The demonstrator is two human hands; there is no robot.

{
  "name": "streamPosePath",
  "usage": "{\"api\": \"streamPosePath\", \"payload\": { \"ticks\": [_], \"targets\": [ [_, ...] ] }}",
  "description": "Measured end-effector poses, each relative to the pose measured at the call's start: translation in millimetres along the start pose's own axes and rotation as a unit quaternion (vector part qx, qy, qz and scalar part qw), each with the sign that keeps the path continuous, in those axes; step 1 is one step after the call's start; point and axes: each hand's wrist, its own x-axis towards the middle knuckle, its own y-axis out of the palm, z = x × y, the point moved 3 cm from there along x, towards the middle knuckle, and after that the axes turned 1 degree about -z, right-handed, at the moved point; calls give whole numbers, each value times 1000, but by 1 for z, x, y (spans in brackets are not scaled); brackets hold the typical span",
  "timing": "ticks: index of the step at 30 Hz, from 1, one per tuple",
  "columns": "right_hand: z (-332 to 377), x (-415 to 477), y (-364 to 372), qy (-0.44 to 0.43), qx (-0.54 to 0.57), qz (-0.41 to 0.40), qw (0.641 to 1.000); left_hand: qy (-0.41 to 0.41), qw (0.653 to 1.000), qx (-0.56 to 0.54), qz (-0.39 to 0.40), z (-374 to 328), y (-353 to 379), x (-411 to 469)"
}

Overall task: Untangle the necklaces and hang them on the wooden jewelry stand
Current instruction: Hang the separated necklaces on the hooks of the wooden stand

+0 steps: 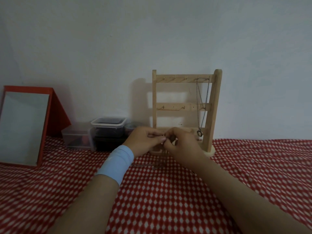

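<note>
The wooden jewelry stand [185, 107] stands upright against the wall on a red dotted cloth. A silver necklace with a ring pendant [199, 132] hangs from a hook at the right end of its top bar. In front of the stand's base, my left hand [143, 141] and my right hand [182, 142] meet fingertip to fingertip and pinch a thin chain [164, 136] between them. More of that thin chain [145, 165] lies on the cloth below my hands. My left wrist wears a light blue band.
A mirror in a red frame [23, 127] leans at the far left. Clear plastic boxes [108, 130] with dark contents sit left of the stand by the wall. The red dotted cloth [168, 191] covers the whole surface.
</note>
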Motion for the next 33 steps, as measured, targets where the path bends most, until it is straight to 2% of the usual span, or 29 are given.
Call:
{"api": "streamPosePath", "payload": {
  "ticks": [6,8,12,18,21,24,27,29,33],
  "targets": [
    [-3,1,-2,25,35,3,999,-12,999,46,21,-7,2,-3],
    [0,0,-3,10,1,18,1000,-7,996,91,24,-9,0,-3],
    [9,-2,-1,-69,-154,12,986,14,986,167,2,-10,-4,-3],
    [10,-3,-2,-93,-161,-2,982,34,984,173,-11,-13,-2,-6],
    [10,-3,-2,-90,-142,-16,986,40,985,167,-22,-13,-1,-6],
    [7,-1,0,-48,-101,-11,994,25,990,133,-29,-8,-2,-5],
    [5,0,0,46,11,0,999,9,993,108,-51,-5,-5,-5],
    [4,1,-2,100,96,12,990,-2,995,74,-68,-3,-7,-5],
    [7,1,-5,112,155,33,981,-30,997,24,-71,-3,-5,-7]
  ]
}}
